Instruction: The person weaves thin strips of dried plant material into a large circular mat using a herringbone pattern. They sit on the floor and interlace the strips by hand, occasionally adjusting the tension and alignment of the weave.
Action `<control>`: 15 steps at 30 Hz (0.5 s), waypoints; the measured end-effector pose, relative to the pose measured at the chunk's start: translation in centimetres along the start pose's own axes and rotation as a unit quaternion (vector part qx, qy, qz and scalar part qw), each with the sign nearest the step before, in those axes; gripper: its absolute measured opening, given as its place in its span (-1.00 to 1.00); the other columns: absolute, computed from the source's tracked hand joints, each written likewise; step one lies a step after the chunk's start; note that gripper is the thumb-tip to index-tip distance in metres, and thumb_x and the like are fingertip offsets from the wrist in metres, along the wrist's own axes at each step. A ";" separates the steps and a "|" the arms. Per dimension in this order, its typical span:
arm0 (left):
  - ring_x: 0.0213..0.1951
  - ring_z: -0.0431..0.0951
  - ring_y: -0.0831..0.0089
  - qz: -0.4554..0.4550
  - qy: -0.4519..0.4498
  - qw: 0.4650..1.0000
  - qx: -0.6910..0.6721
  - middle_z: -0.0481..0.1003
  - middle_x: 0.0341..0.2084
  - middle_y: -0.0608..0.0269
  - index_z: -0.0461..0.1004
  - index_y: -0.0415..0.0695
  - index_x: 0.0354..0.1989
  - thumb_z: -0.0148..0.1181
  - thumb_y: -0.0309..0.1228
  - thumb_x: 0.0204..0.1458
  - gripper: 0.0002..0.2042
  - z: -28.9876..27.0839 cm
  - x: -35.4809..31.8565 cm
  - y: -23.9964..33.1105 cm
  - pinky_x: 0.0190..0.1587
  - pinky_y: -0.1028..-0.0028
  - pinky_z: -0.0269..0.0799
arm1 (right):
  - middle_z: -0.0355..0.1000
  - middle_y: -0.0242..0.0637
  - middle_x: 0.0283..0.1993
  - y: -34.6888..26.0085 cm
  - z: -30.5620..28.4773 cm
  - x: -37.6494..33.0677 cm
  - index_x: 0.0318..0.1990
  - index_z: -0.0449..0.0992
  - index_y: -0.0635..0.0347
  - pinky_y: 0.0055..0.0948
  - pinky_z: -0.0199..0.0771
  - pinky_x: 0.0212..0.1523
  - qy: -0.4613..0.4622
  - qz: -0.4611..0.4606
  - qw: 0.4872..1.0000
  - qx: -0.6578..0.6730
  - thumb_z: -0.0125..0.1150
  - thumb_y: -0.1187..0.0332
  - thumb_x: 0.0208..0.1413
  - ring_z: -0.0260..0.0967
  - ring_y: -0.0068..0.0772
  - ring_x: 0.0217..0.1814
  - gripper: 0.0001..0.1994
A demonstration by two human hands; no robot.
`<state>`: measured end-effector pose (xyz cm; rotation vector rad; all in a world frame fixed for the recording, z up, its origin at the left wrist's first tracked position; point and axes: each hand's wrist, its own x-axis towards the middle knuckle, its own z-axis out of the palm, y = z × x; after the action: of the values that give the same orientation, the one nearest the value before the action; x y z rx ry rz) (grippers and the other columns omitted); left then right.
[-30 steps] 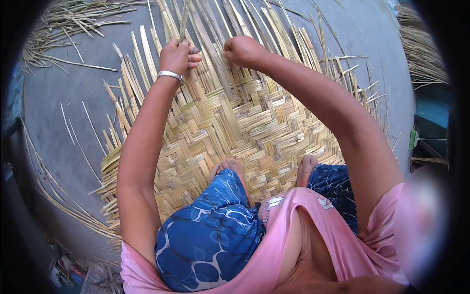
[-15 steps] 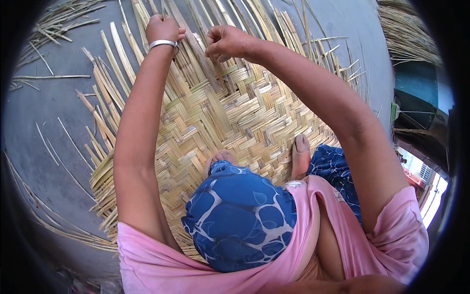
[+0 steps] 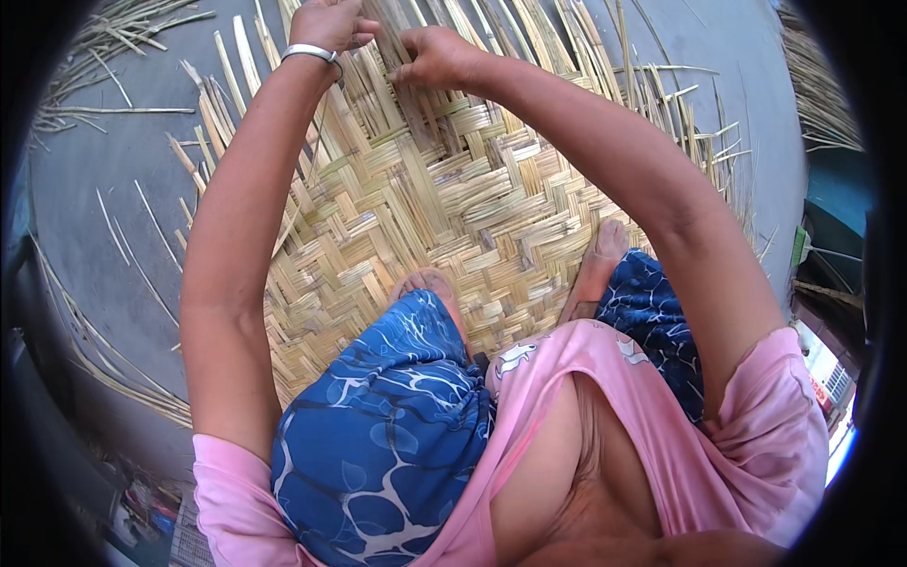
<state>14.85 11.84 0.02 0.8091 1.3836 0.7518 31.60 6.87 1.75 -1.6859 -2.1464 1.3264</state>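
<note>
There's your woven mat (image 3: 501, 194) spread wide, your feet (image 3: 431, 283) planted on its near part, likely pinning it; its body lies at six o'clock from both hands. Half-curled, your left hand (image 3: 328, 24) works at eleven, your right hand (image 3: 436, 59) at twelve, by greyish strips (image 3: 416, 111); whether either grips, I can't tell.

Apparently no readable text

Below my grip: woven mat (image 3: 510, 194), dry, ribbed plant strips | just behind my left hand (image 3: 328, 23): bangle (image 3: 310, 50), shiny metal
</note>
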 end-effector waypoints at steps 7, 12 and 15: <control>-0.40 0.56 0.48 0.004 0.105 0.994 0.010 0.49 -0.39 0.16 0.34 -0.32 -0.08 -0.07 -0.32 0.13 -0.69 -2.6 -5.9 -0.7 -0.44 0.62 0.48 | 0.48 -0.20 -0.29 -1.8 0.2 -1.2 -0.25 0.47 0.11 -0.23 0.40 -0.20 -0.004 0.002 0.981 -0.192 0.11 0.25 -0.06 0.42 -0.16 -0.16 -0.77; -0.27 0.55 0.31 -0.061 0.183 0.978 -0.084 0.46 -0.26 0.00 0.26 -0.37 -0.01 -0.16 -0.36 0.16 -0.66 -4.4 -7.0 -2.2 -0.36 0.52 0.51 | 0.46 -0.19 -0.37 -1.3 -0.6 -1.8 -0.27 0.38 0.15 -0.17 0.39 -0.30 0.020 -0.013 0.973 -0.228 0.17 0.00 -0.03 0.44 -0.17 -0.27 -0.61; -0.32 0.55 0.34 -0.076 0.169 0.981 -0.055 0.47 -0.29 0.03 0.29 -0.35 -0.04 -0.12 -0.36 0.16 -0.69 -4.2 -6.7 -2.4 -0.39 0.55 0.49 | 0.44 -0.23 -0.25 -0.9 -0.9 -2.1 -0.09 0.28 0.07 -0.22 0.43 -0.34 0.054 -0.040 0.965 -0.253 0.15 -0.06 -0.04 0.44 -0.18 -0.27 -0.51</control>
<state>10.30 5.09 1.54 0.4967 1.6690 0.8645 32.27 5.66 3.77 -1.7465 -2.6052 0.6748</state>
